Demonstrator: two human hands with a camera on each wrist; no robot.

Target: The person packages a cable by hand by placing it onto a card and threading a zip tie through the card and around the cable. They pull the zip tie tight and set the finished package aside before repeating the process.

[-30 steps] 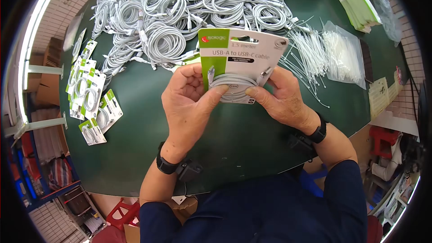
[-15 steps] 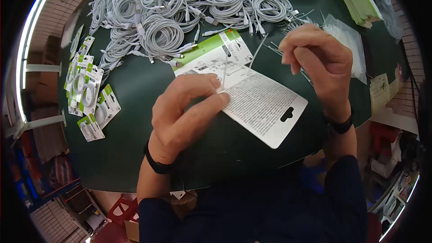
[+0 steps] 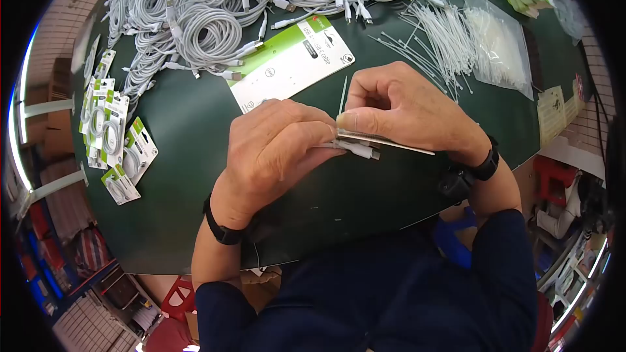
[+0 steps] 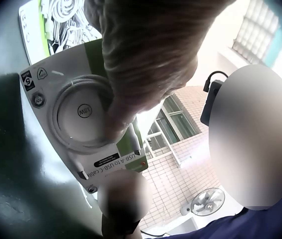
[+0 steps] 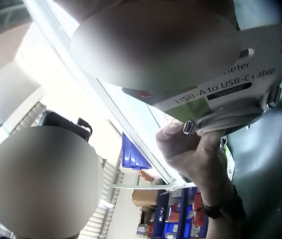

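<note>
My left hand (image 3: pixel 277 150) grips a packaging card with a coiled white USB cable on its front. The head view shows this card (image 3: pixel 398 145) nearly edge-on, a white plug (image 3: pixel 358 150) below it. In the left wrist view the cable coil (image 4: pixel 56 117) lies flat against the card, my left thumb pressing on it. Behind the card, my right hand (image 3: pixel 411 114) has its thumb and curled forefinger at the base of a thin white cable tie (image 3: pixel 343 94), which sticks up. The right wrist view shows both plugs beside the printed wording.
Another printed card (image 3: pixel 274 68) lies flat beyond my hands. A heap of coiled cables (image 3: pixel 215 32) spreads behind it. Loose cable ties (image 3: pixel 447 39) and a bag of ties (image 3: pixel 499 52) are at right. Finished-looking cable packs (image 3: pixel 111 127) lie at left on the green table (image 3: pixel 313 221).
The card went from facing me to lying back-side up, two tie ends showing, then to edge-on. My right hand left it, hovered at right, and came back to a tie.
</note>
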